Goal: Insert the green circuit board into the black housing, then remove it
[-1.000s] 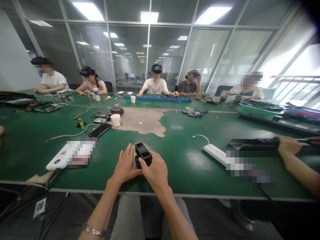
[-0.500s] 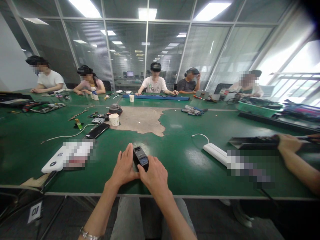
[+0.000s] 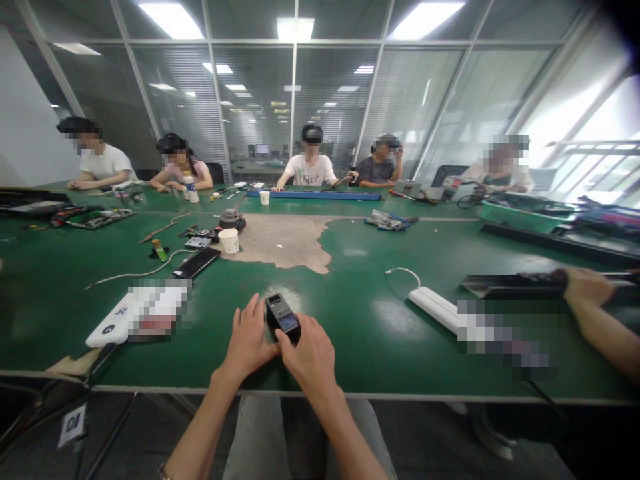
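Observation:
A small dark-grey box-shaped device (image 3: 281, 311) with a little screen on its near end sits at the table's front middle. My right hand (image 3: 311, 341) closes on its right side, thumb at the near end and fingers along the edge. My left hand (image 3: 249, 337) is to the left of the device, its fingers stretched forward and apart. The left thumb points right, toward the device's near end; whether it touches cannot be told. Under both hands lies the green tabletop (image 3: 360, 360).
To the left are a white power bank (image 3: 107, 327), a black phone (image 3: 197, 263) and a paper cup (image 3: 229, 241). On the right lies a white power strip (image 3: 433, 310). A co-worker's hand (image 3: 590, 287) holds a dark metal channel (image 3: 515, 285). Several people sit opposite.
My left hand's fingers have lowered slightly and spread a little. The device and my right hand stay nearly in place. Across the table, a person's hand has lifted a cable.

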Tool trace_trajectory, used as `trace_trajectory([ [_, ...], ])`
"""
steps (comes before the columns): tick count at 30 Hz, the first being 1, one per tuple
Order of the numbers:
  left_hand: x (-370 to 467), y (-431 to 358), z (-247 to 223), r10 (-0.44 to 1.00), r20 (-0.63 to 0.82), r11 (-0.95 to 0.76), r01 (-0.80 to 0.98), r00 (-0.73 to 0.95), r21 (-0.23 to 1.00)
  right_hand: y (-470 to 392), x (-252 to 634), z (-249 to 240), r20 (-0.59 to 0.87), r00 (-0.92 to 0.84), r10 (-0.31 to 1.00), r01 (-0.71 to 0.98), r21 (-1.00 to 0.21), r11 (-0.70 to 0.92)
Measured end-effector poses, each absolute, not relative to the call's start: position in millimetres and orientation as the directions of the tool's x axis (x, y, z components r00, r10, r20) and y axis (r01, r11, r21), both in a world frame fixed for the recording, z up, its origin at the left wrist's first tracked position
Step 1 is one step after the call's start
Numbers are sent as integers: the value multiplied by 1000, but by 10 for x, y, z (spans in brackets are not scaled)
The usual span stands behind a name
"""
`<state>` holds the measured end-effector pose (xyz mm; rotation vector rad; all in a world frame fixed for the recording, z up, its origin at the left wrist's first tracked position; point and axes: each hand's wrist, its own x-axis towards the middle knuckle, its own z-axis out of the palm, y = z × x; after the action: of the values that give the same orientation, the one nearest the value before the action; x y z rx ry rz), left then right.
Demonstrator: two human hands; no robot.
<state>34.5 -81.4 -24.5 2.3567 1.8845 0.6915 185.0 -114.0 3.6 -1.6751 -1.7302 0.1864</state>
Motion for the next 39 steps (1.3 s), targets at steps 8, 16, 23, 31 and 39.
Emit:
trace_trajectory([
  [8,324,-788,-393,911,357,-324,893,206,311,-1094,1860,149,435,137,890,748,-634,195],
  [16,338,-787,-328,924,317,-315,895,213,316,-1064,2206,254,502,254,827,672,-706,223],
  [23,335,-780,-318,926,304,-315,900,222,302,-1111,2562,-80,457,332,825,779,-626,34],
  [31,324,-744,-362,923,294,-327,909,248,260,-1162,2570,-241,424,325,845,801,-598,-8],
  [39,315,-769,-333,927,283,-324,907,247,268,-1207,2590,-289,434,329,839,779,-626,18],
])
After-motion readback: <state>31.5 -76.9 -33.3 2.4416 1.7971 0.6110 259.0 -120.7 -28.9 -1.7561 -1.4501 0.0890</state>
